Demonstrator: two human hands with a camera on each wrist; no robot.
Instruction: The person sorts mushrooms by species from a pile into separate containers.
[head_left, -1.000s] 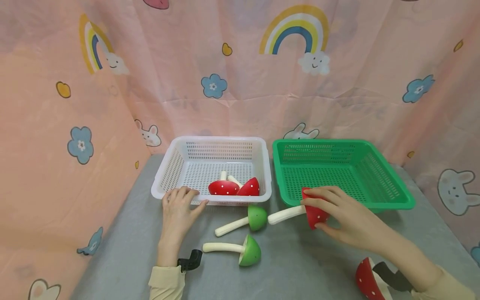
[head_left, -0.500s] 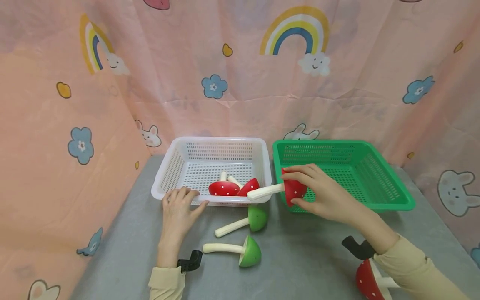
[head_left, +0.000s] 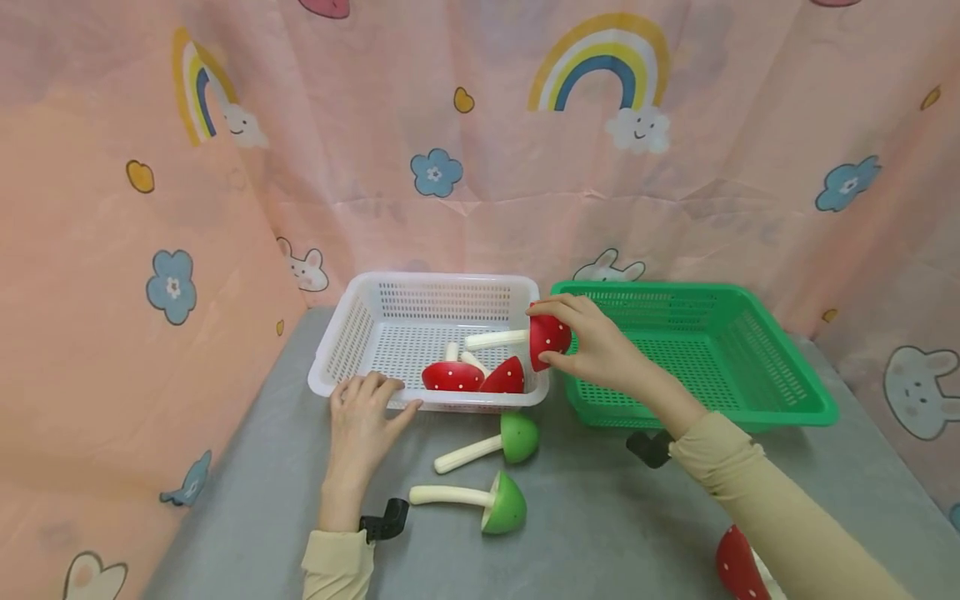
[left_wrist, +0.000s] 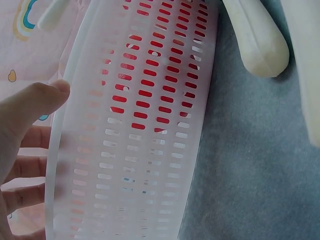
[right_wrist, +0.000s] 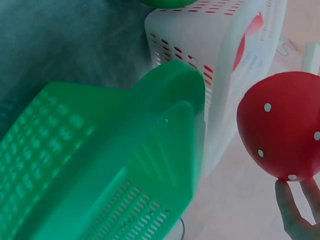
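Observation:
My right hand (head_left: 592, 346) pinches a toy mushroom by its white-spotted red cap (head_left: 547, 337). The mushroom's pale stem (head_left: 497, 339) points left over the white basket (head_left: 420, 398), above two red-capped mushrooms (head_left: 452, 376) lying inside. In the right wrist view, fingertips touch the edge of the held red cap (right_wrist: 280, 125). My left hand (head_left: 362, 429) holds the front rim of the white basket, fingers bent over it; the left wrist view has the thumb (left_wrist: 45, 97) at the rim. Two green-capped mushrooms (head_left: 519, 437) (head_left: 504, 502) lie on the grey cloth before the basket.
A green basket (head_left: 701, 414) stands right of the white one, under my right forearm. Another red-capped mushroom (head_left: 738, 565) lies near the front right, partly behind the sleeve (head_left: 772, 500). A pink patterned curtain (head_left: 495, 167) hangs behind and at the sides.
My right hand has carried the red-capped mushroom left and away from me, from the green basket's front edge to above the white basket's right side. The left hand keeps its place on the rim.

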